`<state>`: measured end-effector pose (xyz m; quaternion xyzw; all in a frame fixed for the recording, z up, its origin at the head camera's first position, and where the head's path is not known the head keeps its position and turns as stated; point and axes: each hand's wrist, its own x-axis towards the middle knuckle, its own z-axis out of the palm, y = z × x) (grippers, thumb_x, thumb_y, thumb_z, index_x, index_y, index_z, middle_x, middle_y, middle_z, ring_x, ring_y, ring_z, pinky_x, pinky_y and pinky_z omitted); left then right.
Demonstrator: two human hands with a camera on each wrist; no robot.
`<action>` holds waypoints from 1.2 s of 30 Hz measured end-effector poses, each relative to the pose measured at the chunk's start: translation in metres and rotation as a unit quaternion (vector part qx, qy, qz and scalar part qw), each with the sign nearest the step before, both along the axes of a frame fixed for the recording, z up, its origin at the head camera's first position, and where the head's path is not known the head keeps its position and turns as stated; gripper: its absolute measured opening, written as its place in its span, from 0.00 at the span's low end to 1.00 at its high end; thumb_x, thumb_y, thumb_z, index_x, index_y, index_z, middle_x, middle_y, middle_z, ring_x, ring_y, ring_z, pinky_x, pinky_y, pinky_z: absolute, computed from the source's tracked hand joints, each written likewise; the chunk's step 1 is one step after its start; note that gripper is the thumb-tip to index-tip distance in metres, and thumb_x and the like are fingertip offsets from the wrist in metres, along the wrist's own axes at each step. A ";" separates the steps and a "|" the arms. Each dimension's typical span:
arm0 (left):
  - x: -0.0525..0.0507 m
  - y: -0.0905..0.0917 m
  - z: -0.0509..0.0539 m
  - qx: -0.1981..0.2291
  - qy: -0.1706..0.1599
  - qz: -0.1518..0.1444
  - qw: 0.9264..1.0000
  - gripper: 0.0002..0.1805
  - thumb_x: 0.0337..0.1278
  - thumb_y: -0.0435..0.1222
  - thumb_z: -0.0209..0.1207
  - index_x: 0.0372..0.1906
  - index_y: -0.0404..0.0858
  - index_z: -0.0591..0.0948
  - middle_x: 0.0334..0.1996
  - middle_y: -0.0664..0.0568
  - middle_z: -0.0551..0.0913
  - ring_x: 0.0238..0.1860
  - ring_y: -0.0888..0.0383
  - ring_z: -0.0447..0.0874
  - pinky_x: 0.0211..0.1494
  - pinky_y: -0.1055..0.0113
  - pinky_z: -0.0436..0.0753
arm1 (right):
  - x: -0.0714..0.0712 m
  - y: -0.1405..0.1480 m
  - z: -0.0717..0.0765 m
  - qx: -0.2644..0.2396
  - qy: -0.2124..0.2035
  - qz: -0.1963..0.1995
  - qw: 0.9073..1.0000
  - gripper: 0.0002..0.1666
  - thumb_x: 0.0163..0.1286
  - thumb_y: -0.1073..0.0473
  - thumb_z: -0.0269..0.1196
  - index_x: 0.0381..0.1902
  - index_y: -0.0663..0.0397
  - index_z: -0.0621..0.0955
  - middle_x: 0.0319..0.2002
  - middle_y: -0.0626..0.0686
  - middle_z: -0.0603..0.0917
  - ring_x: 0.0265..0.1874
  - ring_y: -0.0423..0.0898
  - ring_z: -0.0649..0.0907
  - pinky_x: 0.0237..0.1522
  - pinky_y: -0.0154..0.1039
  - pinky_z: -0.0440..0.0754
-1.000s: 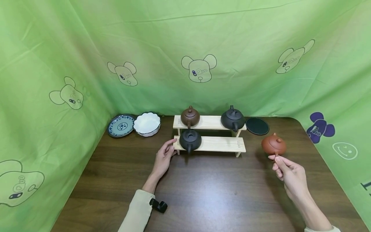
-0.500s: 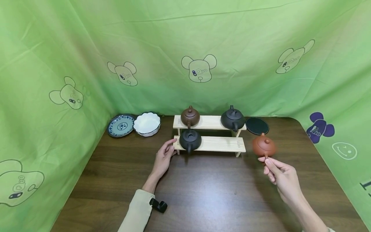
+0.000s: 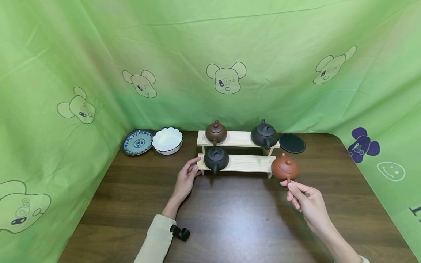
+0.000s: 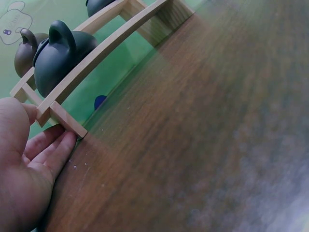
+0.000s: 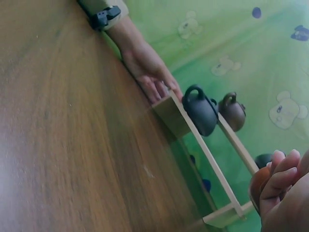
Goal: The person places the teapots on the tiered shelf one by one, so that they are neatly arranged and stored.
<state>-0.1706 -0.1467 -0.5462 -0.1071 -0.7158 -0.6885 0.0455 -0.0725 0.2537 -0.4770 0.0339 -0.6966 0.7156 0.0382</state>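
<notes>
My right hand pinches a reddish-brown clay teapot by its handle, raised beside the right end of the lower board. In the right wrist view, fingers mostly cover that teapot. My left hand holds the left end of the two-tier wooden stand, its fingers at the leg in the left wrist view. A black teapot sits on the lower board's left part. On the upper board, a dark brown teapot stands left and another black teapot right.
At the back left, a blue patterned plate lies next to a white scalloped bowl. A round black coaster is right of the stand. Green printed cloth surrounds the brown wooden table.
My right hand has carried the reddish-brown teapot leftward, from the table's right side to the lower board's right end. The left hand stays in place at the stand.
</notes>
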 end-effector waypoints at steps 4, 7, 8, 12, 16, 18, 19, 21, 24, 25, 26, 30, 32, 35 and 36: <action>0.001 0.001 0.004 -0.005 -0.023 0.003 1.000 0.21 0.90 0.29 0.50 0.77 0.33 0.77 0.72 0.34 0.82 0.66 0.51 0.86 0.70 0.57 0.89 | -0.001 -0.005 -0.002 0.010 -0.005 0.006 1.000 0.13 0.88 0.65 0.59 0.51 0.69 0.89 0.23 0.43 0.80 0.16 0.47 0.63 0.17 0.51 0.51; 0.002 0.002 0.006 -0.005 -0.034 0.006 0.999 0.21 0.90 0.29 0.50 0.77 0.33 0.77 0.72 0.34 0.82 0.67 0.48 0.86 0.71 0.55 0.88 | -0.002 -0.009 -0.005 0.015 -0.006 0.011 1.000 0.13 0.88 0.65 0.59 0.51 0.68 0.89 0.23 0.44 0.80 0.16 0.46 0.64 0.16 0.52 0.52; 0.001 0.002 0.006 -0.005 -0.033 0.005 0.999 0.21 0.90 0.29 0.50 0.77 0.33 0.77 0.72 0.34 0.82 0.67 0.48 0.85 0.71 0.55 0.88 | -0.002 -0.010 -0.006 0.017 -0.006 0.012 1.000 0.14 0.88 0.65 0.59 0.51 0.69 0.89 0.23 0.44 0.80 0.16 0.45 0.64 0.16 0.52 0.52; 0.000 0.001 0.004 -0.004 -0.018 0.002 1.000 0.21 0.90 0.30 0.51 0.76 0.34 0.78 0.71 0.34 0.82 0.67 0.49 0.86 0.69 0.59 0.89 | -0.004 -0.015 -0.009 0.020 -0.007 0.016 1.000 0.16 0.88 0.64 0.59 0.53 0.77 0.86 0.23 0.44 0.80 0.16 0.41 0.66 0.16 0.51 0.53; 0.000 0.000 0.001 -0.006 -0.001 0.003 1.000 0.20 0.90 0.33 0.52 0.76 0.34 0.79 0.69 0.33 0.83 0.65 0.50 0.87 0.67 0.61 0.90 | -0.007 -0.021 -0.012 0.024 -0.008 0.021 0.999 0.17 0.88 0.64 0.59 0.53 0.78 0.86 0.23 0.44 0.81 0.15 0.38 0.67 0.15 0.51 0.53; 0.001 0.001 0.003 -0.004 -0.011 0.004 1.000 0.20 0.90 0.32 0.52 0.76 0.35 0.79 0.69 0.34 0.84 0.65 0.49 0.87 0.68 0.60 0.90 | -0.009 -0.023 -0.013 0.028 -0.010 0.024 0.999 0.17 0.88 0.63 0.59 0.53 0.78 0.85 0.23 0.44 0.81 0.16 0.35 0.68 0.15 0.50 0.54; 0.001 0.001 0.004 -0.002 -0.016 0.005 1.000 0.20 0.90 0.31 0.51 0.76 0.34 0.78 0.69 0.33 0.84 0.66 0.48 0.87 0.69 0.59 0.90 | -0.010 -0.024 -0.013 0.030 -0.011 0.025 0.999 0.18 0.88 0.63 0.59 0.54 0.79 0.85 0.23 0.44 0.81 0.16 0.34 0.69 0.15 0.50 0.55; 0.002 0.002 0.006 -0.001 -0.030 0.005 1.000 0.21 0.90 0.30 0.50 0.77 0.34 0.78 0.70 0.34 0.83 0.67 0.46 0.86 0.70 0.57 0.88 | -0.012 -0.027 -0.014 0.034 -0.009 0.027 0.999 0.18 0.89 0.63 0.59 0.54 0.80 0.84 0.23 0.43 0.81 0.17 0.32 0.70 0.15 0.49 0.56; 0.001 0.002 0.006 -0.001 -0.039 0.007 0.999 0.21 0.90 0.29 0.50 0.77 0.34 0.77 0.71 0.34 0.82 0.69 0.44 0.84 0.72 0.55 0.88 | -0.016 -0.032 -0.014 0.030 -0.007 0.027 0.999 0.19 0.89 0.63 0.59 0.55 0.82 0.84 0.23 0.44 0.81 0.17 0.32 0.70 0.14 0.47 0.57; 0.001 0.002 0.006 -0.003 -0.038 0.007 0.999 0.21 0.90 0.29 0.50 0.77 0.34 0.77 0.71 0.34 0.82 0.69 0.44 0.84 0.71 0.56 0.88 | -0.017 -0.033 -0.014 0.029 -0.006 0.027 0.999 0.19 0.88 0.64 0.59 0.55 0.82 0.84 0.23 0.44 0.81 0.17 0.32 0.70 0.14 0.46 0.57; 0.001 0.002 0.006 -0.003 -0.039 0.007 0.999 0.21 0.90 0.29 0.50 0.77 0.34 0.77 0.71 0.34 0.82 0.69 0.45 0.84 0.71 0.56 0.88 | -0.018 -0.035 -0.014 0.029 -0.006 0.025 0.999 0.18 0.88 0.64 0.59 0.54 0.80 0.85 0.23 0.44 0.81 0.17 0.32 0.70 0.14 0.45 0.57; 0.002 0.002 0.006 -0.003 -0.046 0.009 0.999 0.21 0.90 0.29 0.50 0.77 0.36 0.78 0.71 0.36 0.82 0.68 0.46 0.85 0.71 0.59 0.88 | -0.023 -0.040 -0.014 0.029 -0.006 0.021 0.999 0.16 0.88 0.63 0.60 0.52 0.74 0.87 0.23 0.44 0.81 0.17 0.33 0.70 0.13 0.43 0.59; 0.002 0.002 0.006 -0.002 -0.046 0.010 0.999 0.21 0.90 0.29 0.50 0.77 0.35 0.78 0.71 0.36 0.83 0.68 0.46 0.85 0.71 0.58 0.88 | -0.025 -0.042 -0.013 0.028 -0.002 0.020 0.999 0.14 0.88 0.63 0.61 0.51 0.70 0.89 0.23 0.45 0.81 0.17 0.34 0.70 0.14 0.45 0.58; 0.001 0.002 0.006 0.000 -0.042 0.007 0.999 0.21 0.90 0.29 0.50 0.77 0.34 0.77 0.72 0.35 0.82 0.69 0.44 0.84 0.72 0.56 0.88 | -0.028 -0.045 -0.013 0.026 0.002 0.018 0.999 0.14 0.88 0.63 0.61 0.50 0.67 0.89 0.23 0.45 0.81 0.17 0.35 0.69 0.15 0.46 0.56; 0.001 0.002 0.006 -0.001 -0.041 0.007 0.999 0.21 0.90 0.29 0.50 0.77 0.34 0.77 0.72 0.35 0.81 0.69 0.44 0.84 0.72 0.55 0.88 | -0.030 -0.046 -0.013 0.026 0.002 0.018 1.000 0.14 0.88 0.62 0.61 0.49 0.68 0.89 0.23 0.45 0.81 0.17 0.35 0.69 0.15 0.46 0.56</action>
